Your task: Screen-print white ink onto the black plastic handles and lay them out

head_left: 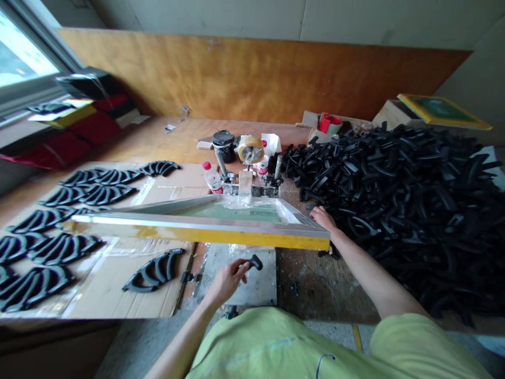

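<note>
My left hand (228, 280) is closed on a small black plastic part (254, 261), held just above the grey printing plate (258, 287) under the raised screen frame (205, 231). The frame has a yellow front edge and a green mesh and is tilted up on its hinge. My right hand (321, 217) reaches past the frame's right corner to the edge of the big heap of black curved plastic handles (398, 200); its fingers rest on the heap, and what they hold is hidden.
Rows of black curved handles (59, 247) lie on cardboard (118, 284) at the left. Behind the frame stand a black ink can (223, 143), a tape roll (251, 149) and small bottles (212, 179). A second yellow screen frame (444, 110) lies at the far right. A wooden board backs the bench.
</note>
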